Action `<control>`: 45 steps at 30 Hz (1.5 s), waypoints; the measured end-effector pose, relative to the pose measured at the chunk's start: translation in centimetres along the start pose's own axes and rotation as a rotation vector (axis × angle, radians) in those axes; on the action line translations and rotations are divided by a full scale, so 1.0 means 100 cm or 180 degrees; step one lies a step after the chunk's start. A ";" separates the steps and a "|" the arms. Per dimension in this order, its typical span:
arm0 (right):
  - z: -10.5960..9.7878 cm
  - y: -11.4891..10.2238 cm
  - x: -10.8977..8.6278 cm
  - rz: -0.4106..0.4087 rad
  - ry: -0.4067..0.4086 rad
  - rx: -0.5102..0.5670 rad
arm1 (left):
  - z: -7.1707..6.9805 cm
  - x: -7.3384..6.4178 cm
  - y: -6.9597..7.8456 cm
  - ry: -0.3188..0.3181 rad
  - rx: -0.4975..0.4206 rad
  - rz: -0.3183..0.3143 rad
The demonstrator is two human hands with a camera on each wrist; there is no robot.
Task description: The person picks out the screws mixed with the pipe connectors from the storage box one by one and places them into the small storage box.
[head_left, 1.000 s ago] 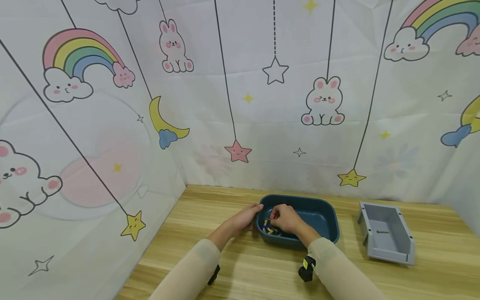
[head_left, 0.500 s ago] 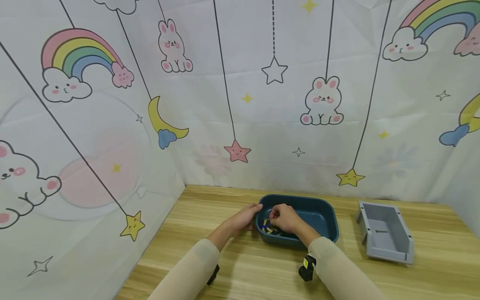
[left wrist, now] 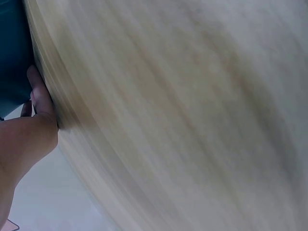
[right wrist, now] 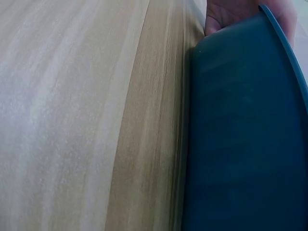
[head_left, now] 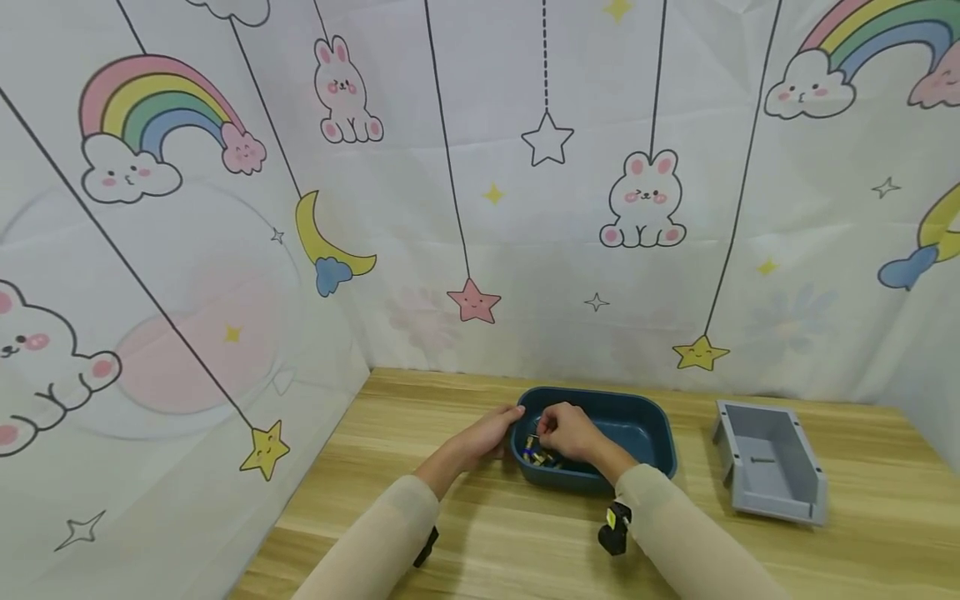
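Observation:
My left hand (head_left: 491,433) holds the left end of a dark blue oblong tub (head_left: 643,406), its thumb at the rim and its fingers against the outer wall. In the left wrist view that hand (left wrist: 43,103) lies along the tub's side. My right hand (head_left: 572,433) reaches inside the tub's left part, fingers curled and fingertips drawn together at a small thin metal piece. Several small brass-coloured pieces (head_left: 534,457), some with blue on them, lie in the tub below the fingertips. The right wrist view shows mostly the tub's outer wall (right wrist: 245,125), not the right fingers.
A grey open-fronted parts bin (head_left: 776,492) stands to the right of the tub, with one small screw (head_left: 762,460) lying in it. Both are on a wood-grain table (head_left: 517,546). A white printed cloth (head_left: 420,208) hangs behind and along the left side.
The right hand shifts only slightly at the small pieces inside the tub. The left hand stays on the tub's end, and the tub and grey bin keep their places.

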State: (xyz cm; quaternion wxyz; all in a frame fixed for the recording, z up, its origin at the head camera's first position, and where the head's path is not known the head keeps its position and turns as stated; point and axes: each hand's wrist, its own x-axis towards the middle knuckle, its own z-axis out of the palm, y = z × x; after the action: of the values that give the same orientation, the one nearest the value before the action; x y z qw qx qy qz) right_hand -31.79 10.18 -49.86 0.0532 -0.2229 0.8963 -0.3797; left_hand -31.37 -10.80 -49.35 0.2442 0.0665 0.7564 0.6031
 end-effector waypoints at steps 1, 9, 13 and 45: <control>0.000 0.000 0.000 -0.0016 -0.0003 -0.0026 | 0.000 0.000 0.000 0.0005 0.0009 0.0005; -0.004 -0.001 -0.005 -0.0098 -0.0003 -0.0171 | 0.006 -0.001 0.000 -0.0066 -0.0079 0.0055; -0.008 -0.001 -0.009 -0.0223 0.0046 -0.0321 | 0.006 -0.002 -0.001 -0.0075 -0.0086 0.0075; -0.047 -0.007 -0.035 -0.0623 -0.0099 -0.0329 | 0.004 0.001 -0.002 -0.0001 -0.0131 0.0073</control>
State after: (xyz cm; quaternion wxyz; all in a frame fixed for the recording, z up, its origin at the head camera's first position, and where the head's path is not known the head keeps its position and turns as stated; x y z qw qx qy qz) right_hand -29.61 14.37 -46.34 0.0182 -0.3178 0.8876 -0.3328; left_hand -31.19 -10.49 -49.66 0.2387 0.0703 0.7430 0.6213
